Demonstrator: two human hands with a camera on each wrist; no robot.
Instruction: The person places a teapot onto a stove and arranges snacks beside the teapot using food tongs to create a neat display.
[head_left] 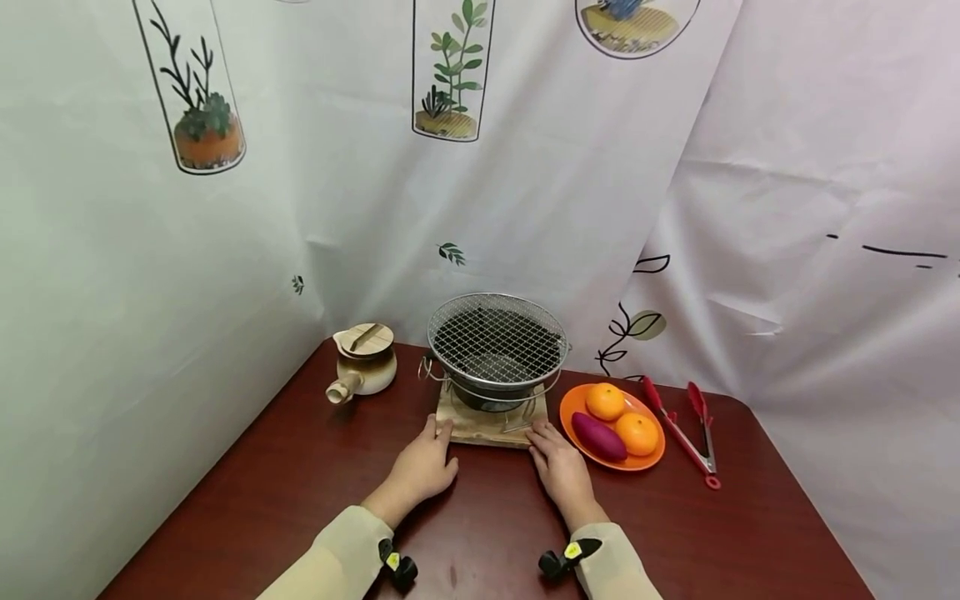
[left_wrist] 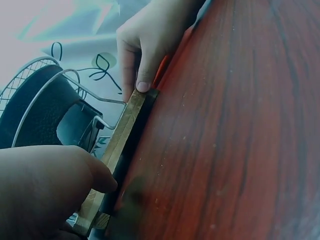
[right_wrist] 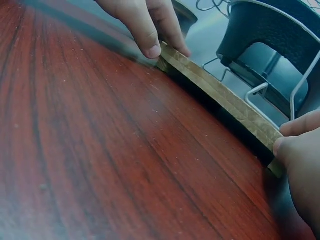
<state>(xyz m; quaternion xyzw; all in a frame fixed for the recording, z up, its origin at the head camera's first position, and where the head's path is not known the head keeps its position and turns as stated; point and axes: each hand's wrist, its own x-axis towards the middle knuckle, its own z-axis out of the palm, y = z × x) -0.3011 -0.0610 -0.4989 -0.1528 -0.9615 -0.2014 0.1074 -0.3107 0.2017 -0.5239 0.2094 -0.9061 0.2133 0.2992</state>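
Observation:
A square wooden board point(head_left: 480, 430) carries a small black grill stove point(head_left: 483, 402) topped by a round wire mesh point(head_left: 498, 337). At the board's front left corner my left hand point(head_left: 422, 465) grips it, thumb along the front edge and fingers along the side. My right hand point(head_left: 564, 471) holds the front right corner in the same way. A dark gap shows under the board's front edge point(right_wrist: 220, 97) in the right wrist view, between short wooden feet. Bent wire handles point(left_wrist: 102, 100) hang beside the stove in the left wrist view.
A small pot point(head_left: 367, 371) with a wooden lid and side handle stands at the back left. On the right, an orange plate point(head_left: 655, 457) bears two oranges point(head_left: 604, 402) and a purple sweet potato point(head_left: 598, 437). Red-tipped tongs point(head_left: 686, 442) lie beyond it. A white curtain point(head_left: 525, 208) hangs behind.

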